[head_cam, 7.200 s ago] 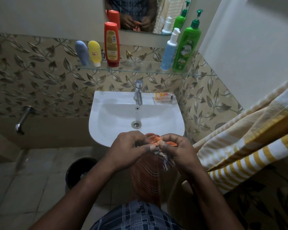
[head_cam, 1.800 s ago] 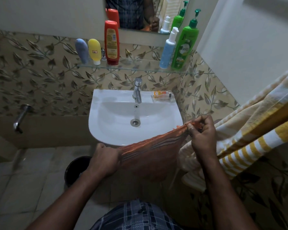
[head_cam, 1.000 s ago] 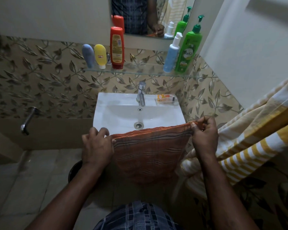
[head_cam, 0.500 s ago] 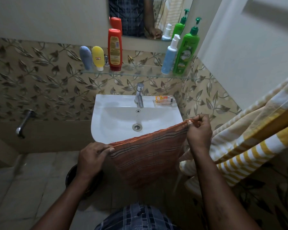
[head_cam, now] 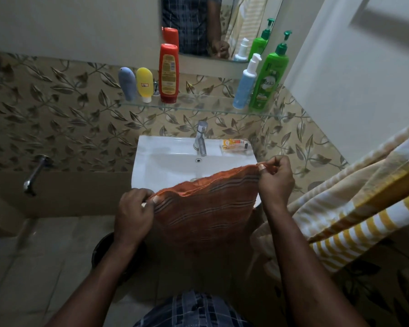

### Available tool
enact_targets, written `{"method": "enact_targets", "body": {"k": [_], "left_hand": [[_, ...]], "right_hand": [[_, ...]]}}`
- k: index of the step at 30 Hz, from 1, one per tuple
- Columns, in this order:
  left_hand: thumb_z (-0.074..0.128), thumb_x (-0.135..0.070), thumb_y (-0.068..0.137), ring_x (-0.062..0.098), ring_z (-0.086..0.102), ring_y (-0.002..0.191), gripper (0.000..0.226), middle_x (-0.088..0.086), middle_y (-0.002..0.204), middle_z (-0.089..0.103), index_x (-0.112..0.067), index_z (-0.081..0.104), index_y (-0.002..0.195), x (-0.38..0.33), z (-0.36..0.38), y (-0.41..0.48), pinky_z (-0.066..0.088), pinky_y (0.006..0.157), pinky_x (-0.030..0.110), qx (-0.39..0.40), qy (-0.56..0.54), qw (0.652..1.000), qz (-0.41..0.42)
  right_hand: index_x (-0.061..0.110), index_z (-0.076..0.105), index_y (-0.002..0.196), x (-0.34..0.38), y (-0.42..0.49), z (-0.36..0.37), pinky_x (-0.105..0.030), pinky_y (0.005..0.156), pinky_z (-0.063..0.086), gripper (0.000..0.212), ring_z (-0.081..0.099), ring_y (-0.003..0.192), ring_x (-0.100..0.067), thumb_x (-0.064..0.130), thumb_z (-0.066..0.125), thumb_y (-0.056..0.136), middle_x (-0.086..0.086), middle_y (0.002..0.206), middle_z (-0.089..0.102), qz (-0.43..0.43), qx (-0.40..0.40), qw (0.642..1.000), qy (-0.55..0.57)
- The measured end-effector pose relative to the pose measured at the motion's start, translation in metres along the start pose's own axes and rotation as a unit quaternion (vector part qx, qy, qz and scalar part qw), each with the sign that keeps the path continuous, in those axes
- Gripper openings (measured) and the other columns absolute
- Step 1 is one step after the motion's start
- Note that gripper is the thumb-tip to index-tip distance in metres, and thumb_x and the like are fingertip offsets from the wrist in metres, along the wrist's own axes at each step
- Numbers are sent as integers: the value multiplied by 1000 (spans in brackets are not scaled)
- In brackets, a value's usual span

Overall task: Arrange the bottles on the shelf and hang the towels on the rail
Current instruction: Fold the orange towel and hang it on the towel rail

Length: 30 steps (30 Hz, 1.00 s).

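Observation:
An orange striped towel point(head_cam: 206, 208) hangs spread in front of the sink. My left hand point(head_cam: 134, 214) pinches its lower left corner and my right hand point(head_cam: 275, 179) pinches its higher right corner. On the glass shelf point(head_cam: 198, 108) stand a blue tube point(head_cam: 127, 83), a yellow tube point(head_cam: 144, 84), a red bottle point(head_cam: 168, 73), a light blue pump bottle point(head_cam: 245, 84) and a green pump bottle point(head_cam: 269, 76). A yellow and white striped towel point(head_cam: 354, 208) hangs at the right; its rail is hidden.
A white sink point(head_cam: 165, 161) with a tap point(head_cam: 200, 138) and a small orange packet point(head_cam: 234, 145) sits below the shelf. A mirror point(head_cam: 217, 27) is above. A dark bucket point(head_cam: 104, 251) stands on the tiled floor, and a wall tap point(head_cam: 34, 175) sticks out at the left.
The bunched orange towel was unfolded and stretched between both hands. Over the last second my left hand dropped, tilting the top edge, and both hands have since edged slightly closer together.

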<state>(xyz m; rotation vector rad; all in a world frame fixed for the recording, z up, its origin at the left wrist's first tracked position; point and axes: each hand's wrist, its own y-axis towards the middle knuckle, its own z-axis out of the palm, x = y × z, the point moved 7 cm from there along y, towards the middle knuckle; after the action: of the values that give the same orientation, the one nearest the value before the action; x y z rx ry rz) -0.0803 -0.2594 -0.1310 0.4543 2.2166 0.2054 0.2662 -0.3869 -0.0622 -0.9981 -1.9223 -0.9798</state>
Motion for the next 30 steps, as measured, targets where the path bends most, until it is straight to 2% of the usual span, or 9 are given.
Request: {"method": "enact_targets", "body": {"k": [2, 4, 8, 11, 18, 22, 25, 27, 30], "left_hand": [[62, -22, 94, 20, 58, 85, 14, -3, 88, 61, -9, 68, 92, -20, 5, 6, 40, 72, 31, 19, -56, 998, 22], [59, -26, 101, 16, 60, 83, 16, -3, 89, 64, -11, 66, 99, -27, 9, 7, 41, 66, 28, 36, -91, 995, -11], [62, -18, 104, 32, 63, 86, 12, 8, 89, 67, -7, 66, 102, -4, -1, 7, 37, 67, 34, -18, -46, 996, -72], [65, -17, 102, 40, 66, 91, 13, 19, 95, 72, -5, 68, 101, 10, -7, 10, 40, 72, 38, -37, -27, 993, -111], [65, -22, 103, 31, 64, 89, 14, 14, 97, 73, -8, 69, 103, -4, -20, 20, 39, 74, 34, -52, -35, 992, -108], [61, -49, 93, 32, 69, 95, 27, 4, 95, 73, -23, 68, 97, 3, -24, 30, 51, 80, 44, -26, -163, 975, -151], [60, -56, 86, 26, 70, 90, 31, 4, 93, 74, -27, 67, 95, -10, -30, 43, 55, 81, 44, 2, -244, 962, -122], [63, -44, 94, 30, 69, 90, 22, 5, 92, 74, -23, 68, 96, -22, -23, 56, 51, 76, 41, 18, -170, 980, -106], [63, -27, 102, 36, 66, 99, 17, 14, 101, 72, -11, 70, 104, -13, -20, 65, 42, 77, 38, -31, -72, 987, -141]], "right_hand": [[26, 56, 88, 14, -2, 4, -24, 71, 47, 25, 66, 78, -10, 8, 73, 86, 12, 83, 69, -44, 12, 999, 4], [25, 56, 88, 22, 0, 5, -21, 66, 40, 26, 63, 75, -10, 5, 71, 86, 17, 79, 65, -59, 9, 998, -4], [13, 59, 93, 27, 18, -13, -24, 67, 38, 17, 57, 75, -9, 0, 66, 86, 16, 77, 58, -40, -55, 998, 10], [15, 57, 91, 32, 17, -6, -20, 68, 38, 20, 60, 76, -12, 0, 69, 85, 9, 80, 63, -53, -43, 998, 5], [9, 61, 93, 25, 23, -7, -33, 76, 49, 14, 60, 77, -15, 4, 71, 85, 8, 81, 63, -17, -44, 999, 10], [22, 58, 85, 33, 28, -5, -44, 79, 57, 24, 63, 78, -15, 1, 71, 86, 8, 82, 66, -30, 67, 996, 46], [28, 57, 84, 55, 32, -9, -37, 78, 61, 35, 69, 85, -17, -5, 67, 90, 1, 88, 71, -77, 157, 976, 129], [27, 58, 85, 54, 30, -3, -37, 79, 60, 35, 69, 82, -16, -8, 62, 88, 2, 87, 71, -87, 131, 982, 105], [21, 56, 82, 22, 19, 6, -40, 70, 51, 24, 58, 70, -11, -2, 62, 85, 9, 77, 63, -54, 76, 996, -10]]}}
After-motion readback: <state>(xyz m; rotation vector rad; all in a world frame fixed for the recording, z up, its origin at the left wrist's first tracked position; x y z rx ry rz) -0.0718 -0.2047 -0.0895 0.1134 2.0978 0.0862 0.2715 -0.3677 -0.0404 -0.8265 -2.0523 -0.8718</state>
